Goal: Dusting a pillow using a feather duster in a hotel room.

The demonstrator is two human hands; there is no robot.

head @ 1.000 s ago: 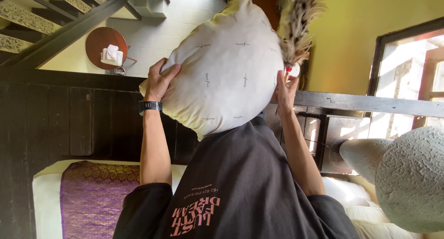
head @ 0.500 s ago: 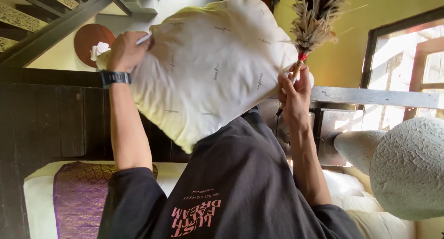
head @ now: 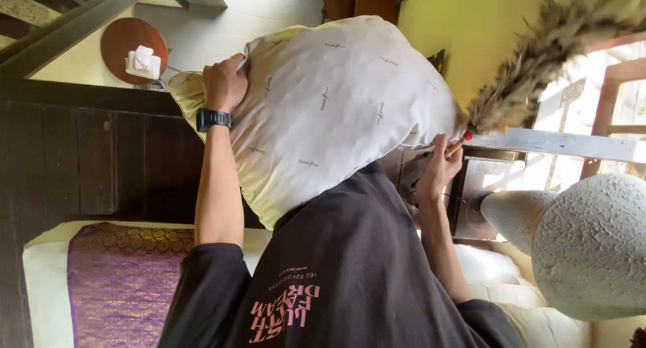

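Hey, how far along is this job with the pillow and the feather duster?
Looks done: the purple runner lies flat across the white bed. In hand: the left hand grips a corner of the pillow, held up, while the right hand holds the feather duster at the pillow's edge. Left, probably: the pillow is not yet set down.

White pillow (head: 323, 112) showing small grey print marks; purple runner (head: 121, 287) showing gold woven pattern; brown-grey feather duster (head: 538, 65); black shirt (head: 350, 274) bearing pink lettering.
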